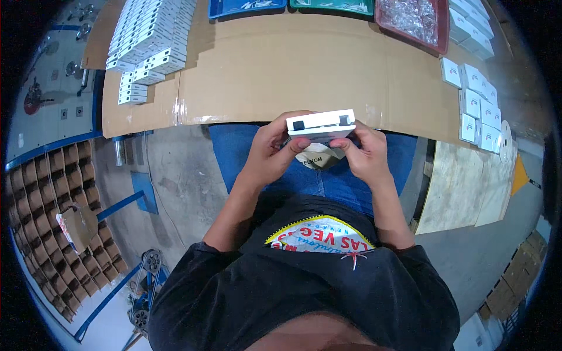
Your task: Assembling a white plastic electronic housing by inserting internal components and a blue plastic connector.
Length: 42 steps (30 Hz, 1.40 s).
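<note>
A small white box (321, 121) with black square marks along its far side is held in front of me, at the table's near edge and above my lap. My left hand (273, 150) grips its left end, the thumb pressed on the near face. On the right end, my right hand (367, 153) grips it the same way, with the thumb on the near face too. The fingers behind and under the box are mostly hidden. A dark line runs along the box between an upper and a lower part; I cannot tell whether it is a gap.
Cardboard covers the table (281, 70). Tall stacks of white boxes (153, 41) stand at the left, with more white boxes (480, 105) at the right. Along the far edge are a blue tray (246, 13), a green tray (333, 8) and a dark red tray (436, 50) of clear plastic pieces.
</note>
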{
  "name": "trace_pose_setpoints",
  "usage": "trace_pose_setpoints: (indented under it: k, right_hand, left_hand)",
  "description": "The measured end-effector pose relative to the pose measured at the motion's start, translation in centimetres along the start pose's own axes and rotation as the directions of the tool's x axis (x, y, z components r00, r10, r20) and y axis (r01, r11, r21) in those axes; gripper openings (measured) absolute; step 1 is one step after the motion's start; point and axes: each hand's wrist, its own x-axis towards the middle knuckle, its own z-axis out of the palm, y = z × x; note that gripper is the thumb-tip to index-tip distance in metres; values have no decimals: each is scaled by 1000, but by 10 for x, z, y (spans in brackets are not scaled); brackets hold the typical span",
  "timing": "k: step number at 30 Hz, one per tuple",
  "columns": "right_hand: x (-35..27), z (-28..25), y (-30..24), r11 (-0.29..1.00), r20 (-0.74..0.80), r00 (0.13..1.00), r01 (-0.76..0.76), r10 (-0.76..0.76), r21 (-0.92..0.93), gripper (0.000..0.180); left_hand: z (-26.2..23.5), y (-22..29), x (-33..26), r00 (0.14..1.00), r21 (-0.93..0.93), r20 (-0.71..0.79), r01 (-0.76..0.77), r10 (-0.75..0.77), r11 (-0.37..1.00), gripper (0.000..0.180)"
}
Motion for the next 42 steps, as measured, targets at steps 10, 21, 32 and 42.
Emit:
trace_pose_setpoints:
  k: [10, 21, 32, 42]
  right_hand:
    - [3, 3, -5, 998, -50, 998, 43, -46, -47, 40]
    - [6, 34, -35, 970, -311, 950, 111, -40, 215, 48]
    - [5, 19, -43, 976, -257, 951, 200, -173, 81, 38]
    - [-1, 27, -28, 980, -204, 967, 174, -151, 95, 36]
  left_hand:
    - [-8, -7, 2, 998, -43, -27, -65, 64, 997, 43]
    - [9, -37, -1, 975, -741, -91, 69, -202, 667, 50]
    - [1, 40, 17, 962, 30, -186, -199, 201, 979, 94]
    - [8, 23, -8, 975, 93, -216, 62, -40, 994, 48]
